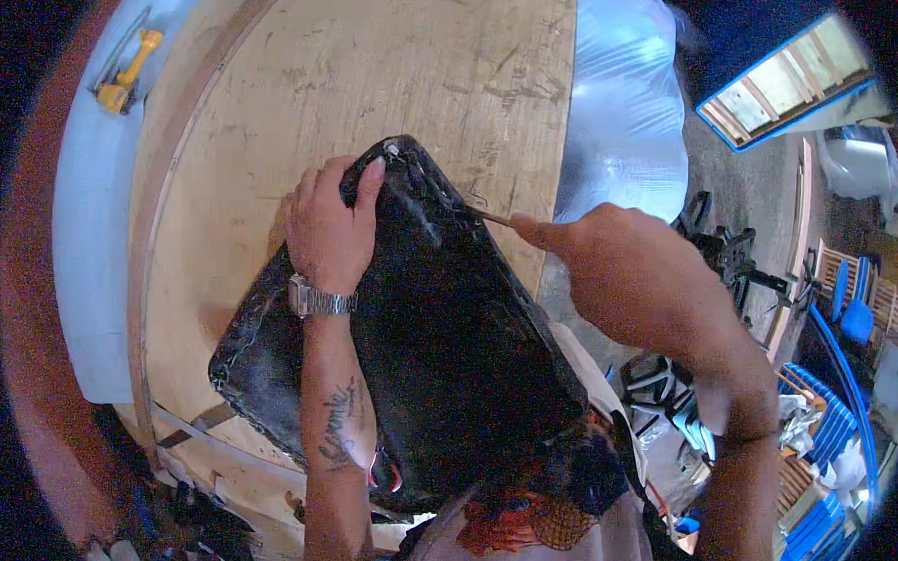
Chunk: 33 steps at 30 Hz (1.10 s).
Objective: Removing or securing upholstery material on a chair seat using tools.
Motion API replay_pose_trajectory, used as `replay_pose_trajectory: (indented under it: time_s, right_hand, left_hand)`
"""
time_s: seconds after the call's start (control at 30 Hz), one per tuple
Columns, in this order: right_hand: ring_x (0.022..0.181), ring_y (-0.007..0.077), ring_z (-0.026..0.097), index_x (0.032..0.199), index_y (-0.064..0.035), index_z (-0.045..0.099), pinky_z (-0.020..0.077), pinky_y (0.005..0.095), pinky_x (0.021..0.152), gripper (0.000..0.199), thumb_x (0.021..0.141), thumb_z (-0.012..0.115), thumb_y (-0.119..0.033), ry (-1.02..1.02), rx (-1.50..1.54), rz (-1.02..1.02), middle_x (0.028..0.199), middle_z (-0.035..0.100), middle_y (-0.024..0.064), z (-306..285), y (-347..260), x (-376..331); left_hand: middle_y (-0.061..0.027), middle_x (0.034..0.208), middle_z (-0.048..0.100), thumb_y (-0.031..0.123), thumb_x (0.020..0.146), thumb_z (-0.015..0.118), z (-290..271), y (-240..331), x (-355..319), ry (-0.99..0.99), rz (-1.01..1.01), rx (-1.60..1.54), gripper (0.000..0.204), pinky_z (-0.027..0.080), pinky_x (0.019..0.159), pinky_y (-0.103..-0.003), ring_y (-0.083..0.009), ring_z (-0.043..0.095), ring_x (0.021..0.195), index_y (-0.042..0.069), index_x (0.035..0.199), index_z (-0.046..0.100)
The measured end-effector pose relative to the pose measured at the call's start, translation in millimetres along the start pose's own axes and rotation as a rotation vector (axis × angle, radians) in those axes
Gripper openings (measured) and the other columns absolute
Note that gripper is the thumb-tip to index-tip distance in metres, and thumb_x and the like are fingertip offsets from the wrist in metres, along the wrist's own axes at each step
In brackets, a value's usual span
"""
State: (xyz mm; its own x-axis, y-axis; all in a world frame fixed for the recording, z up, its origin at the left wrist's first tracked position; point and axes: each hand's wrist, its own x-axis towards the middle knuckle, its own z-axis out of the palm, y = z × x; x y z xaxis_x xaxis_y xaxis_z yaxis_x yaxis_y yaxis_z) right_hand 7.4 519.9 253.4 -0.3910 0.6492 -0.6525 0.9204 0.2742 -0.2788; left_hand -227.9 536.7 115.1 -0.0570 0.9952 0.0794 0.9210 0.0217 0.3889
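Observation:
A black fabric-covered seat panel [428, 309] lies tilted on a wooden tabletop [456, 93], its near end against my body. Its rim looks rough and folded, with pale scuffs near the top corner. My left hand [330, 222], with a metal watch [322, 298] on the wrist, grips the panel's upper left edge, thumb on top. In my right hand [632, 277] is a thin-shafted, screwdriver-like tool [491, 218], its tip against the panel's right rim. The fist hides most of the tool's handle.
A yellow power tool [130, 72] rests on a pale padded strip [100, 229] at far left. Plastic-wrapped bulky goods [623, 99] stand beyond the table's right edge. Black metal bases [732, 256], a blue-edged wooden frame [787, 80] and blue slatted pieces [820, 417] occupy the right side.

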Motion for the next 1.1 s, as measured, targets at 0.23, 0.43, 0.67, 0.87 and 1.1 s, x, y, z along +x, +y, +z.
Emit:
replay_pose_trajectory:
  time_s: [0.23,0.43,0.67,0.87,1.1]
  right_hand:
    - [0.065,0.0415,0.058,0.145,-0.0243,0.015,0.0492,0.0495,0.061,0.084,0.073,0.047,0.005,0.222,0.312,0.187,0.085,0.053,0.0189,109.2,-11.5,-15.9]
    - [0.069,0.039,0.062,0.145,-0.0276,0.013,0.0529,0.0478,0.06,0.078,0.079,0.047,-0.004,0.273,0.333,0.181,0.105,0.055,0.0225,119.2,-25.7,14.2]
    - [0.071,0.0372,0.061,0.14,-0.0199,0.031,0.0505,0.0458,0.062,0.074,0.072,0.048,0.004,0.285,0.219,0.179,0.084,0.058,0.0177,74.4,-23.7,16.6]
    - [0.073,0.0383,0.062,0.134,-0.0166,0.042,0.0508,0.0475,0.068,0.064,0.073,0.045,0.002,0.111,-0.038,-0.24,0.075,0.061,0.023,-11.4,1.1,44.9]
    - [0.071,0.0404,0.06,0.144,-0.0266,0.017,0.0497,0.0494,0.062,0.083,0.073,0.047,0.003,0.28,0.298,0.146,0.093,0.056,0.0198,106.6,-16.1,31.6]
  left_hand:
    - [-0.0132,0.096,0.059,0.046,0.087,0.052,-4.2,16.2,5.9,-0.005,0.004,0.03,0.042,0.042,0.079,-0.044,-0.0339,0.055,0.091,0.008,0.101,0.06]
    - [-0.0131,0.095,0.059,0.047,0.087,0.052,-10.8,8.0,1.5,-0.022,-0.013,0.019,0.041,0.042,0.079,-0.044,-0.0334,0.055,0.092,0.008,0.1,0.06]
    - [-0.0131,0.094,0.059,0.048,0.086,0.052,-5.3,7.9,4.5,0.01,-0.021,0.038,0.043,0.043,0.079,-0.045,-0.034,0.056,0.09,0.009,0.102,0.06]
    - [-0.0131,0.095,0.059,0.047,0.086,0.053,-13.4,-4.6,3.7,0.002,-0.04,0.039,0.042,0.044,0.078,-0.043,-0.0343,0.056,0.091,0.009,0.102,0.06]
    - [-0.0131,0.095,0.059,0.047,0.086,0.054,-8.9,2.4,6.9,0.045,-0.017,0.018,0.042,0.045,0.077,-0.044,-0.0346,0.056,0.09,0.009,0.101,0.061]
